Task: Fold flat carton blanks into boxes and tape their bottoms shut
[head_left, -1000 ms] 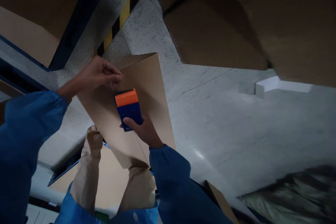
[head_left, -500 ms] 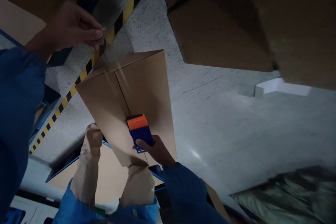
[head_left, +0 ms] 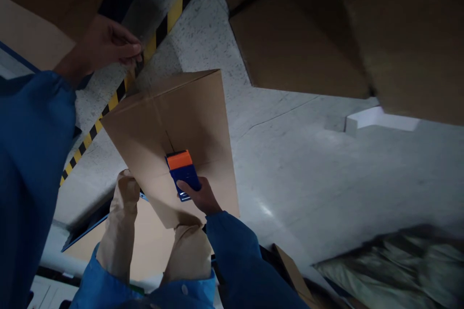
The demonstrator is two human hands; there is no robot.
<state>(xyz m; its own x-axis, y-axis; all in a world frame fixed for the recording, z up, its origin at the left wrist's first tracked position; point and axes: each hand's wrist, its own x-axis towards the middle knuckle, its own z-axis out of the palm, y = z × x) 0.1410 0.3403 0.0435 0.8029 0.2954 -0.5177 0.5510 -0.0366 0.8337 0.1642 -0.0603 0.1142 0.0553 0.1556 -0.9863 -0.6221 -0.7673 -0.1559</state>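
A brown carton (head_left: pixel 201 130) sits at the person's knees (head_left: pixel 188 248); a yellow-and-black stripe (head_left: pixel 175 12) runs beyond it; past the carton's far edge is the left hand (head_left: pixel 103 48), fingertips pressed together, on what I cannot tell; over its broad face, the right hand (head_left: pixel 202 195) grips a blue-and-orange dispenser (head_left: pixel 184 174).

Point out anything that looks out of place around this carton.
A white angled piece lies loose on the floor, near the large cardboard boxes; it looks stray, perhaps dropped packing. The carton itself shows no clear damage in this dim light.
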